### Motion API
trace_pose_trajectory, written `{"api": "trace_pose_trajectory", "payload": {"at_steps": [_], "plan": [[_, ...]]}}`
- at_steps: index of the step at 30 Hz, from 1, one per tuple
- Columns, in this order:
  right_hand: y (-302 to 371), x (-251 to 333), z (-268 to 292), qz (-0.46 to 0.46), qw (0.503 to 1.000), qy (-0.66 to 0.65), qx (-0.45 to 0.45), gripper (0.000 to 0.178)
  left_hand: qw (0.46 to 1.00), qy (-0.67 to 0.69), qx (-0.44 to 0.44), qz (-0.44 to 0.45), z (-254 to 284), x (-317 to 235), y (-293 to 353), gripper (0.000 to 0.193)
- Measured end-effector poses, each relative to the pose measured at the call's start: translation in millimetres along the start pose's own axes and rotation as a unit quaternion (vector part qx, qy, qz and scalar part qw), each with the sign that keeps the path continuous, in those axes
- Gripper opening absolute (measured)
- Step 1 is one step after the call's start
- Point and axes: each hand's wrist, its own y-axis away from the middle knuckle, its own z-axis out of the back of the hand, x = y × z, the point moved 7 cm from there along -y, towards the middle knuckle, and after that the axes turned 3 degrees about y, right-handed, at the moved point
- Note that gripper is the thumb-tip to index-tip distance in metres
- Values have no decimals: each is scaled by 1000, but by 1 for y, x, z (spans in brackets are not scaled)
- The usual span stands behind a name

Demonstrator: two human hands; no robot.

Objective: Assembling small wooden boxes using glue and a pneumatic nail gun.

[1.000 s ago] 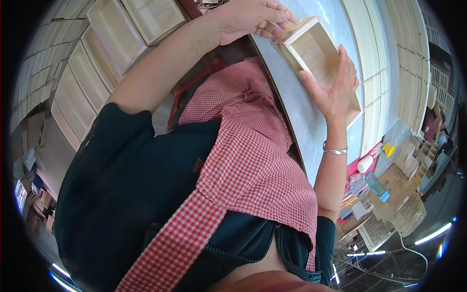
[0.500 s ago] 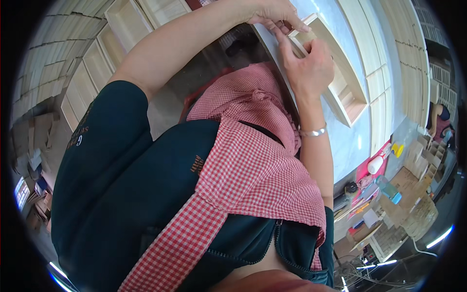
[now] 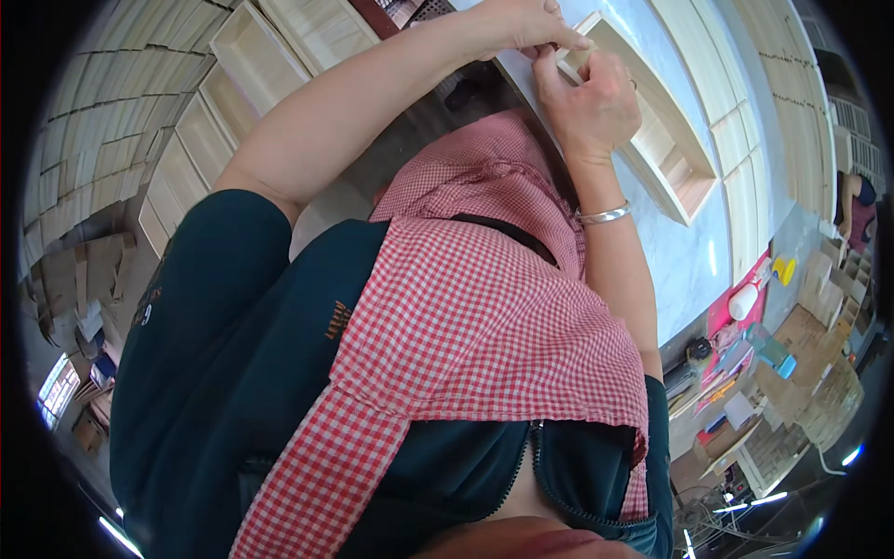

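Observation:
A long, shallow pale wooden box [image 3: 697,197], open at the top, lies aslant on the light work surface. A small divider or block shows inside its far right end. At its left end, my left hand [image 3: 533,26] pinches the corner, thumb over the rim and the other fingers partly hidden. Close beside it, my right hand [image 3: 592,107] is closed over the near wall, fingers curled inside the rim and thumb outside. Whether a small piece lies between those fingertips is hidden. A silver bangle [image 3: 603,214] circles my right wrist.
Pale wooden boards [image 3: 740,140] lie behind the box. More open wooden boxes [image 3: 256,56] stand to the left, near stacked boards [image 3: 121,88]. On the right are a white bottle [image 3: 743,302], a blue-capped clear bottle [image 3: 771,350] and another person [image 3: 855,212].
My view has shifted slightly. My right hand has moved a little up toward the left hand at the box's corner, and both stay on the box.

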Motion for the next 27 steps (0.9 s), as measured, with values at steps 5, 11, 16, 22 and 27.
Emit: {"api": "trace_pose_trajectory", "payload": {"at_steps": [5, 11, 16, 22, 27], "plan": [[5, -22, 6, -15, 984, -137, 112, 37, 999, 30, 15, 17, -6, -4, 13, 24], [31, -130, 110, -185, 974, -125, -25, 28, 997, 10, 58, 44, 17, 0, 31, 25], [111, -262, 132, -329, 936, -122, 17, 30, 997, 62, 43, 33, 13, -18, 37, 18], [137, -252, 118, -459, 835, -302, 35, 31, 984, -116, 123, 56, 5, -19, 30, 32], [136, -237, 99, -427, 841, -323, 80, 26, 980, -136, 139, 42, 3, -11, 32, 42]]}}
